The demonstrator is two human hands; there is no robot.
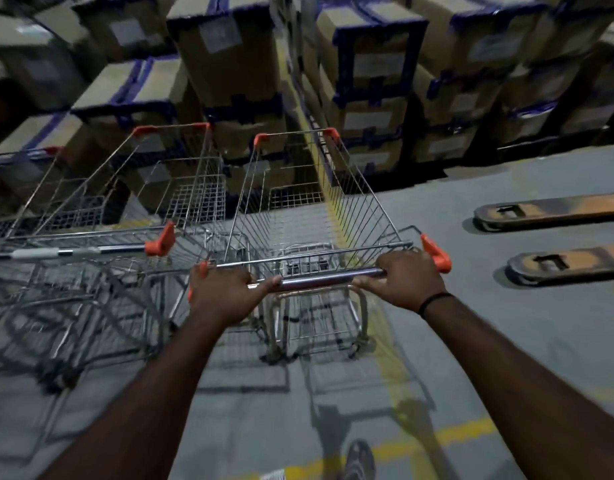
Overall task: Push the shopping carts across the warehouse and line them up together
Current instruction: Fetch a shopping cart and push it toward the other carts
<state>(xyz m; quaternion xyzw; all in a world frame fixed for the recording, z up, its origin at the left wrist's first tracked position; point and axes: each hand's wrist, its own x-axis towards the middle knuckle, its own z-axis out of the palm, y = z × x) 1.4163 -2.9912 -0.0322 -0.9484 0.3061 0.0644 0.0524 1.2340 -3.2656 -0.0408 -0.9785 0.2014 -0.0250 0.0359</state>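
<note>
A wire shopping cart [364,188] with orange corner caps stands straight ahead of me, its basket empty. My left hand [226,292] grips the left end of its metal handle bar [319,277]. My right hand [406,282] grips the right end, beside an orange end cap. A second cart [181,195] stands close on the left, side by side with mine, its handle [77,251] pointing toward me. Further left a third cart [32,202] is partly cut off by the frame edge.
Stacks of cardboard boxes [236,64] with blue tape rise just beyond the carts' front ends. Two pallet-jack forks [555,209] lie on the grey floor at the right. Yellow floor lines [395,445] run under and behind me. My shoe [359,462] shows at the bottom.
</note>
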